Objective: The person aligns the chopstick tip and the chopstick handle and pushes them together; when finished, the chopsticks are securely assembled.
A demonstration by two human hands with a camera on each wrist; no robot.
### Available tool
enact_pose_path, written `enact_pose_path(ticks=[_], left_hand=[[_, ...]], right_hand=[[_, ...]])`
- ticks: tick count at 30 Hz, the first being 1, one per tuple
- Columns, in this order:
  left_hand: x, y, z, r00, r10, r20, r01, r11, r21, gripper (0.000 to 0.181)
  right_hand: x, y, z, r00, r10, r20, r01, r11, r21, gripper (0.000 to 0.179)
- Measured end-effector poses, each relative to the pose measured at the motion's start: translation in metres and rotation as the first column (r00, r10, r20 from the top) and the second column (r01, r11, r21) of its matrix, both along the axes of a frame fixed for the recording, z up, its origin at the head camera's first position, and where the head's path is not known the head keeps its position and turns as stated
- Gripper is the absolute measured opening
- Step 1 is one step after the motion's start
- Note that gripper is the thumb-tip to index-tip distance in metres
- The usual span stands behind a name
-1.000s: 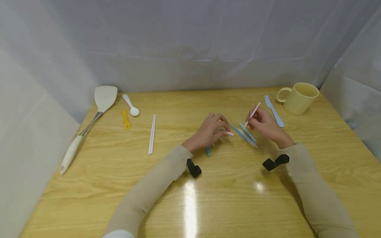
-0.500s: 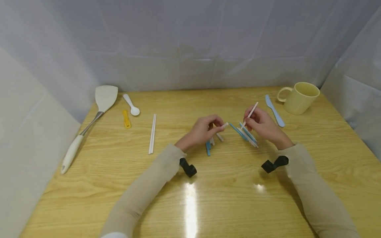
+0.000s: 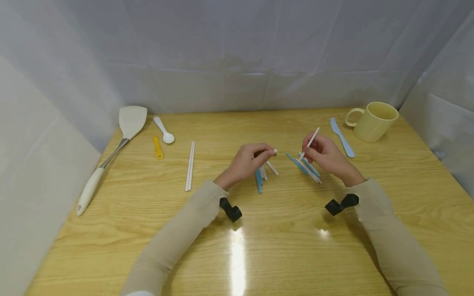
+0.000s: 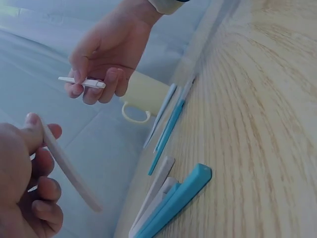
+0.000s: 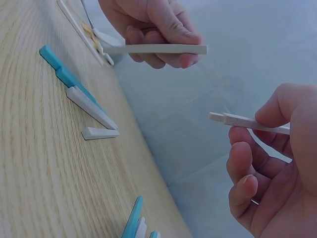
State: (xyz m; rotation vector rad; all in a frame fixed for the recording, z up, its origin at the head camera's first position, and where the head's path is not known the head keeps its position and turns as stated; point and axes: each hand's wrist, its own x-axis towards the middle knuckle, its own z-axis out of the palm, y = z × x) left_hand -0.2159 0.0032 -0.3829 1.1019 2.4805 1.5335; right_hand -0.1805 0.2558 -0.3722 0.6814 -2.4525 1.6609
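Note:
My left hand (image 3: 244, 162) pinches a white chopstick section (image 5: 168, 48) between thumb and fingers, above a small group of blue and white sections (image 3: 260, 185) on the table. In my right hand (image 3: 327, 158), thumb and fingertips grip another white chopstick section (image 5: 237, 120). Its narrower stepped end points toward the left hand, and the two held pieces are apart. Beneath the right hand lies a second bunch of blue and white sections (image 3: 296, 164), partly overlapped by the held piece in the head view.
Left of the hands lies a pair of white chopsticks (image 3: 190, 166). Farther left are a yellow plastic piece (image 3: 157, 148), a white spoon (image 3: 168, 137) and a long-handled spatula (image 3: 132, 121). A light blue knife (image 3: 342, 137) and a yellow mug (image 3: 372, 127) stand back right.
My left hand has drawn leftward with its white section, uncovering more of the sections below it. The right hand has shifted only slightly left, still gripping its piece.

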Motion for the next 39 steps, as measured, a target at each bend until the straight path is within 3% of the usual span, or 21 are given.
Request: enact_pose_path(ticks=[2,9,14,19,22,29,35,39], left_hand=[[0.000,0.000,0.000,1.000,-0.005,0.031,0.005,1.000,-0.007,0.023],[0.002,0.001,0.000,0.999,0.014,0.044,-0.013,1.000,-0.027,0.021],[0.001,0.002,-0.001,0.988,-0.049,0.144,0.045,0.999,0.028,0.024],[0.000,0.001,-0.005,0.976,-0.102,0.193,0.086,0.992,0.088,0.034],[0.000,0.002,-0.007,0.974,-0.103,0.204,0.083,0.991,0.103,0.026],[0.003,0.006,-0.010,0.954,-0.171,0.246,0.143,0.982,0.127,0.015],[0.004,0.007,-0.012,0.948,-0.216,0.236,0.183,0.971,0.152,0.030],[0.006,0.008,-0.015,0.939,-0.219,0.267,0.195,0.974,0.114,0.026]], right_hand=[[0.000,0.000,0.000,1.000,-0.001,0.001,0.001,1.000,0.003,0.006],[0.000,-0.001,0.000,1.000,-0.008,0.000,0.008,1.000,0.003,0.005],[-0.001,-0.002,0.001,1.000,-0.010,-0.003,0.010,1.000,0.006,0.004],[0.000,-0.002,0.001,1.000,-0.009,-0.008,0.009,1.000,0.001,0.006],[0.000,-0.003,0.002,1.000,-0.014,-0.022,0.014,1.000,-0.002,0.008],[0.000,-0.006,0.004,0.997,-0.081,0.001,0.081,0.997,-0.003,0.011],[0.000,-0.007,0.005,0.990,-0.144,-0.003,0.144,0.987,-0.067,0.010],[0.000,-0.008,0.006,0.985,-0.172,-0.007,0.169,0.976,-0.136,0.013]])
